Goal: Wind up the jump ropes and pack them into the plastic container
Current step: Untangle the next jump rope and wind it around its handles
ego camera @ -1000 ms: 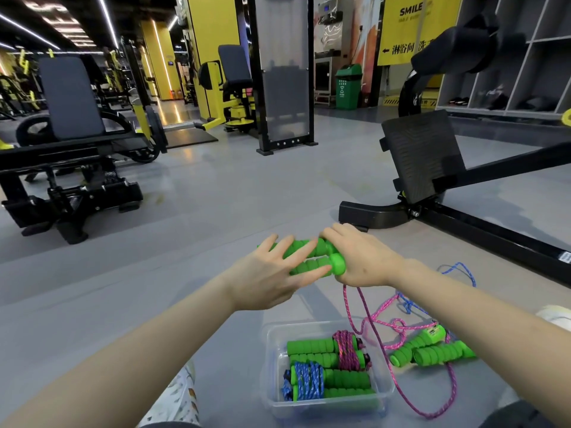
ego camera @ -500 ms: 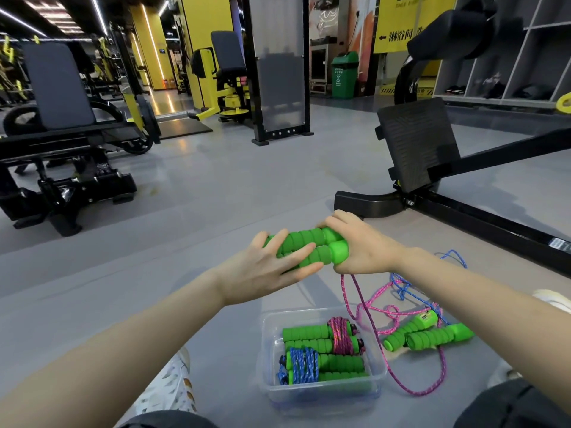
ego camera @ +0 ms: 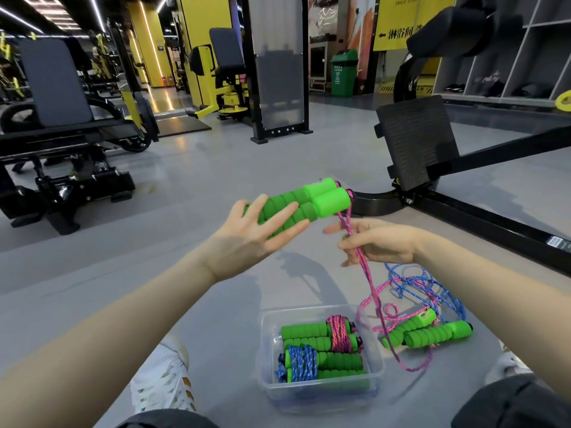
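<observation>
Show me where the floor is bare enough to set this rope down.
Bare floor lies left of the plastic container, toward the white sneaker, and farther ahead, up to the black machine frame. Right of the container it is crowded: loose pink rope, blue rope and two green handles lie tangled there.

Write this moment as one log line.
left hand: holds green handles | right hand: pinches pink rope | container: two wound ropes inside | floor: blue rope loose
</observation>
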`<state>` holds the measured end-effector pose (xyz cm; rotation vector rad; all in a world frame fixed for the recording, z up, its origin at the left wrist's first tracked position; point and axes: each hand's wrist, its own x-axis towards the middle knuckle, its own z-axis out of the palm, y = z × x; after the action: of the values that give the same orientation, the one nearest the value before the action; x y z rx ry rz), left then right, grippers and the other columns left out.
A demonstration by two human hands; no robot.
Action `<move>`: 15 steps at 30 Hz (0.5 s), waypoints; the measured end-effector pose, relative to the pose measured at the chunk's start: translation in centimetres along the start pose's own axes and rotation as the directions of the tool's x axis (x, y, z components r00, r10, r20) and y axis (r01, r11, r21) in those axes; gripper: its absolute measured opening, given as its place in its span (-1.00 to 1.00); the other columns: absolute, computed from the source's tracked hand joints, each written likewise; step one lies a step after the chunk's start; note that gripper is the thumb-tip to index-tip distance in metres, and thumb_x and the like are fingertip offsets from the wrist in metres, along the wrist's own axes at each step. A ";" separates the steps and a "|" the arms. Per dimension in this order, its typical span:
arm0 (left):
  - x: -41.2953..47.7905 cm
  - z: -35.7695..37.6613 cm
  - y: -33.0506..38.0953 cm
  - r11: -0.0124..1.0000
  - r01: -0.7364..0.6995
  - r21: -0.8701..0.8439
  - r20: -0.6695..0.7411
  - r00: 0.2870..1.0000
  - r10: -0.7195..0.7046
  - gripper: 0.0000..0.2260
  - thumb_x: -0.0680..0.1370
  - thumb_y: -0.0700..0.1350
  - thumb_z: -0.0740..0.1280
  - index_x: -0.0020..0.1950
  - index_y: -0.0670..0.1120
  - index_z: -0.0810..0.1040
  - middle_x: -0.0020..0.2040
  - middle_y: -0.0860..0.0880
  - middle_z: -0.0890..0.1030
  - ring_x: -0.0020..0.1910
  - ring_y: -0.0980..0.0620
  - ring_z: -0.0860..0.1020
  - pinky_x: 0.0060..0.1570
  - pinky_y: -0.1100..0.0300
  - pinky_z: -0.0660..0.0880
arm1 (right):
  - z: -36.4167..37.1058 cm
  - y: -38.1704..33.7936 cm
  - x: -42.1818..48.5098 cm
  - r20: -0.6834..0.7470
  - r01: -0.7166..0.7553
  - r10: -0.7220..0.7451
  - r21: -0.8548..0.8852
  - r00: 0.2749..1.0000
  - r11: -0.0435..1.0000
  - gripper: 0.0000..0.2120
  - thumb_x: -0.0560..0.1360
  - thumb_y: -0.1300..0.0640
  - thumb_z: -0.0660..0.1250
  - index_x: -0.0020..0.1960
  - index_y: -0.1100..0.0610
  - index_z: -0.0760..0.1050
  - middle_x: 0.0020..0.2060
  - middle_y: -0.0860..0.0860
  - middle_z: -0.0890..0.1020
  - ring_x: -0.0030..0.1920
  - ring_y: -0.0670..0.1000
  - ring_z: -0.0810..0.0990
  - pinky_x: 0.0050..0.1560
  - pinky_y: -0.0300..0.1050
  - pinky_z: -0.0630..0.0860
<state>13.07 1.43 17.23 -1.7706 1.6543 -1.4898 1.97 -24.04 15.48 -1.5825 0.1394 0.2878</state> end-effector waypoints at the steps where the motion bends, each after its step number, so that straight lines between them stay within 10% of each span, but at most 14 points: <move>1: -0.1 0.2 -0.6 1.000 0.017 0.023 0.003 1.000 -0.017 -0.57 0.58 -0.31 -0.01 0.41 -0.05 0.34 0.27 -0.16 0.53 -0.04 -0.31 0.54 -0.23 0.02 0.43 | -0.5 0.5 0.2 -0.043 -0.100 0.094 -0.165 0.995 0.981 -0.81 0.51 0.34 0.25 0.07 0.14 0.48 -0.50 0.02 0.44 -0.47 -0.03 0.47 -0.19 -0.14 0.54; 5: -2.4 1.0 -3.3 0.990 0.002 0.143 0.124 0.992 -0.020 -0.54 0.57 -0.35 -0.04 0.38 -0.11 0.41 0.24 -0.20 0.54 -0.07 -0.33 0.52 -0.27 0.02 0.38 | -2.9 1.2 0.7 -0.446 -0.449 0.118 -0.777 0.887 0.441 -0.81 0.53 0.29 0.16 -0.01 0.21 0.55 -0.53 0.01 0.47 -0.38 0.02 0.49 -0.40 -0.27 0.38; 10: -8.2 1.9 -5.8 0.961 0.055 0.272 0.308 0.941 -0.141 -0.42 0.56 -0.35 -0.23 0.34 -0.16 0.48 0.22 -0.25 0.52 -0.08 -0.34 0.46 -0.28 0.01 0.34 | -4.1 -2.3 1.5 -0.556 -0.435 -0.240 -0.800 0.795 0.413 -0.81 0.52 0.21 0.08 -0.14 0.09 0.46 -0.16 0.15 0.58 -0.07 0.18 0.59 -0.03 -0.05 0.52; 15: -9.7 1.9 -6.1 0.948 0.111 0.298 0.409 0.883 -0.231 -0.51 0.41 -0.31 0.11 0.32 -0.17 0.50 0.21 -0.27 0.52 -0.05 -0.34 0.43 -0.27 0.01 0.34 | -1.5 -4.5 3.2 -0.559 -0.510 -0.279 -0.828 0.780 0.234 -0.79 0.57 0.11 0.11 0.02 0.13 0.50 0.04 0.18 0.59 0.07 0.19 0.55 -0.11 -0.11 0.34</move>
<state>19.95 10.84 16.66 -1.9554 1.0449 -1.1883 6.36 -25.11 18.99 -2.9832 0.7545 -0.1279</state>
